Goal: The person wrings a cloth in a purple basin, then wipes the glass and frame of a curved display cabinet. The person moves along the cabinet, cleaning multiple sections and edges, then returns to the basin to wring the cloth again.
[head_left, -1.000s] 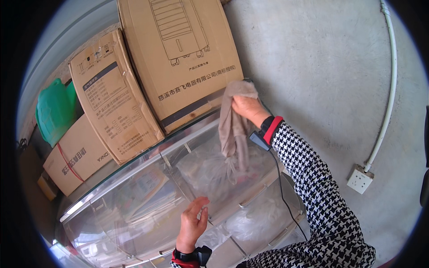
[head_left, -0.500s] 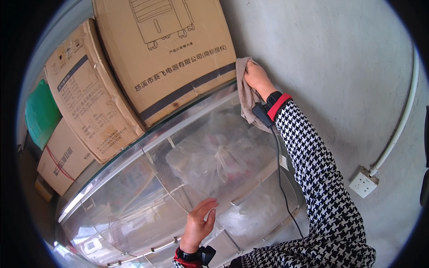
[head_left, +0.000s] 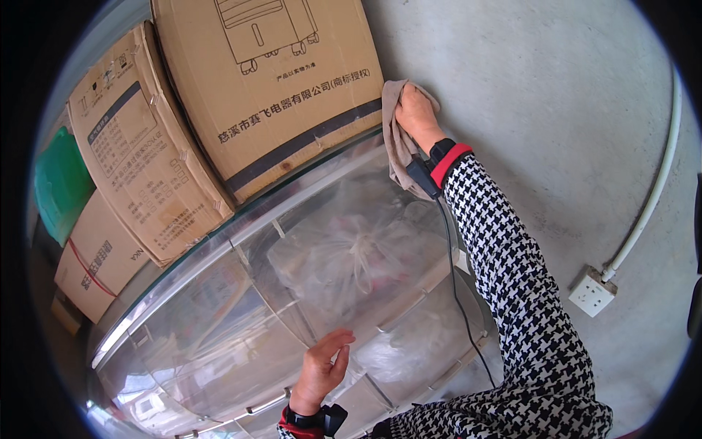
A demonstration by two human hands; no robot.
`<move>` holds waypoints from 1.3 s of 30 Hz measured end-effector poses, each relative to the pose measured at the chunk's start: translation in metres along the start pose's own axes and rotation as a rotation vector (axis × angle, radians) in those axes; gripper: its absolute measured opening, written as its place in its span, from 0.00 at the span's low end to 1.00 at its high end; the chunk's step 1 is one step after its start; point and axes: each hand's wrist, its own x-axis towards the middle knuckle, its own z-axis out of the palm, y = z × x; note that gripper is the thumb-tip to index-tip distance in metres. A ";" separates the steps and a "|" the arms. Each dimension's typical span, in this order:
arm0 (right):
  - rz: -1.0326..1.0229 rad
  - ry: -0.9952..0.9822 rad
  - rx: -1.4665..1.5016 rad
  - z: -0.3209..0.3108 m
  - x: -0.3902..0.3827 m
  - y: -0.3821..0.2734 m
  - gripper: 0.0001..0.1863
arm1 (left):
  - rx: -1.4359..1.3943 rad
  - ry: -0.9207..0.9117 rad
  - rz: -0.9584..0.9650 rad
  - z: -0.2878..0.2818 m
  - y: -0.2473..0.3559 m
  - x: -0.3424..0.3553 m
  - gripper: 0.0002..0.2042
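Note:
A greyish-brown cloth (head_left: pixel 398 146) hangs from my right hand (head_left: pixel 418 111), whose fingers are closed on it at the right end of the cabinet top. The cloth drapes down over the corner, against the side of a large cardboard box (head_left: pixel 285 146). Lower down, my left hand (head_left: pixel 322 366) is held in front of the curved glass display cabinet (head_left: pixel 219 307), its fingers extended and nothing in them. Whether its fingertips touch the glass I cannot tell. Behind the glass lies a knotted clear plastic bag (head_left: pixel 358 252), its contents only dimly visible.
More cardboard boxes (head_left: pixel 150 161) and a green plastic container (head_left: pixel 62 186) stand on the cabinet's left part. A grey wall (head_left: pixel 512 88) rises close on the right, with a white socket (head_left: pixel 592 291) and a pipe (head_left: pixel 658 175). A black cable (head_left: pixel 455 293) hangs from my right wrist.
My right hand and the cloth have shifted slightly up and left along the corner. My left hand has stayed almost in place. The whole view has moved a little.

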 end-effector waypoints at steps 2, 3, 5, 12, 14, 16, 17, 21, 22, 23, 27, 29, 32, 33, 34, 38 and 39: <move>-0.001 -0.025 -0.024 0.000 -0.001 -0.004 0.11 | -0.002 -0.001 -0.014 -0.002 0.000 -0.004 0.08; 0.002 -0.038 -0.033 -0.001 -0.002 -0.007 0.11 | -0.005 0.000 -0.018 -0.003 0.000 -0.007 0.08; -0.146 -0.241 -0.160 -0.006 -0.009 -0.009 0.11 | -0.004 -0.004 -0.036 -0.006 -0.001 -0.011 0.08; -0.357 -0.319 -0.231 -0.016 -0.033 0.000 0.16 | -0.020 -0.013 -0.070 0.002 -0.007 -0.014 0.08; -0.352 -0.353 -0.283 -0.014 -0.036 0.004 0.17 | -0.021 -0.016 -0.037 0.005 -0.009 -0.012 0.08; -0.285 -0.443 -0.295 -0.010 -0.036 0.007 0.20 | -0.029 -0.020 -0.030 0.005 -0.010 -0.011 0.08; -0.331 -0.369 -0.291 -0.008 -0.034 0.007 0.20 | -0.034 -0.021 -0.022 0.005 -0.011 -0.011 0.08; -0.482 -0.219 -0.342 -0.006 -0.024 0.006 0.21 | -0.055 -0.030 -0.036 -0.001 -0.013 -0.015 0.08; -0.448 -0.249 -0.405 -0.006 -0.022 0.005 0.21 | -0.055 -0.042 -0.060 -0.002 -0.014 -0.016 0.08; -0.492 -0.194 -0.355 -0.008 -0.023 0.005 0.21 | -0.058 -0.042 -0.067 -0.003 -0.014 -0.018 0.08; -0.467 -0.336 -0.427 -0.011 -0.038 0.004 0.19 | -0.054 -0.044 -0.118 -0.004 -0.018 -0.022 0.07; -0.486 -0.368 -0.385 -0.008 -0.051 0.006 0.18 | -0.047 -0.036 -0.135 -0.005 -0.021 -0.023 0.07; -0.462 -0.402 -0.236 -0.006 -0.070 0.010 0.15 | -0.051 -0.022 -0.148 -0.009 -0.025 -0.022 0.07; -0.489 -0.346 -0.172 -0.004 -0.076 0.013 0.15 | -0.061 -0.019 -0.151 -0.010 -0.027 -0.021 0.07; -0.472 -0.379 -0.164 -0.009 -0.081 0.015 0.15 | -0.092 -0.031 -0.165 -0.012 -0.025 -0.021 0.07; -0.398 -0.431 -0.144 -0.017 -0.115 0.026 0.17 | -0.083 -0.040 -0.168 -0.007 -0.025 -0.013 0.07; -0.350 -0.421 -0.114 -0.020 -0.126 0.029 0.18 | -0.078 -0.047 -0.161 -0.004 -0.024 -0.011 0.07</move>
